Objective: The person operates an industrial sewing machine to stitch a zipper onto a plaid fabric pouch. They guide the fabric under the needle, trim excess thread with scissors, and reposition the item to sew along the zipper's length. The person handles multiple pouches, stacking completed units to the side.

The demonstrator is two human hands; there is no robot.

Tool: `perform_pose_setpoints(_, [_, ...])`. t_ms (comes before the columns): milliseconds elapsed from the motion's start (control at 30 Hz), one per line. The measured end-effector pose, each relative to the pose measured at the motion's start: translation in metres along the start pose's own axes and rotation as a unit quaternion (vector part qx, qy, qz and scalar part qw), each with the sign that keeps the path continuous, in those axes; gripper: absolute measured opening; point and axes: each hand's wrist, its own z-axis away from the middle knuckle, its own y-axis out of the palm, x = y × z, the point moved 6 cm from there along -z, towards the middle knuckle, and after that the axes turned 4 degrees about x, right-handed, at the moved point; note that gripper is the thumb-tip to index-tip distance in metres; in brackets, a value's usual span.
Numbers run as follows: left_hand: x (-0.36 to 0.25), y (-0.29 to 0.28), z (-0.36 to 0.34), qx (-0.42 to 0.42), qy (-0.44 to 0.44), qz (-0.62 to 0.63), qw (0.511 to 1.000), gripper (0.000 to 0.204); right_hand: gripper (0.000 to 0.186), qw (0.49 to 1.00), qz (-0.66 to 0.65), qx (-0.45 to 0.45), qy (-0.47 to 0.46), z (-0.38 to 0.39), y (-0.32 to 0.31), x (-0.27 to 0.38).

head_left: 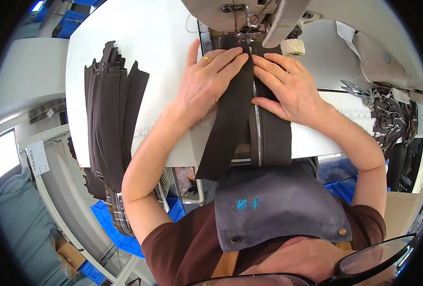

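Observation:
A dark brown fabric strip [226, 126] runs down from the sewing machine's presser foot [249, 35] toward the table's front edge. Beside it lies a zipper [257, 128] with silver metal teeth, along a second dark fabric piece [277, 138]. My left hand [205, 81], wearing a gold ring, rests on the left strip with its fingers stretched toward the presser foot. On the zipper's right side, my right hand [290, 86] lies on the fabric, fingers extended and thumb apart near the teeth. Both hands are open, pressing the cloth flat; the needle point is hard to make out.
A stack of dark fabric strips [107, 109] hangs over the white table's [161, 40] left side. Scissors [357, 90] lie at the right, by a bundle of dark zippered pieces [395, 117]. Blue bins [120, 233] stand below. The machine head [242, 12] overhangs my fingers.

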Motion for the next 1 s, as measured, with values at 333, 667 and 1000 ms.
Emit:
perform_pose_setpoints(333, [0.0038,0.0023,-0.0007,-0.033,0.002,0.011,0.999,0.034,0.054,1.0,-0.005,-0.006,-0.002,-0.0003,-0.0001,0.0001])
perform_pose_setpoints(667, [0.0071,0.0062,-0.002,-0.042,-0.009,0.025,0.999,0.034,0.054,1.0,-0.019,0.007,0.005,-0.0006,-0.0003,-0.0002])
perform_pose_setpoints(1000, [0.0085,0.0037,-0.0047,-0.059,-0.007,0.038,0.997,0.034,0.053,1.0,-0.025,-0.002,0.007,-0.0004,-0.0005,-0.0007])
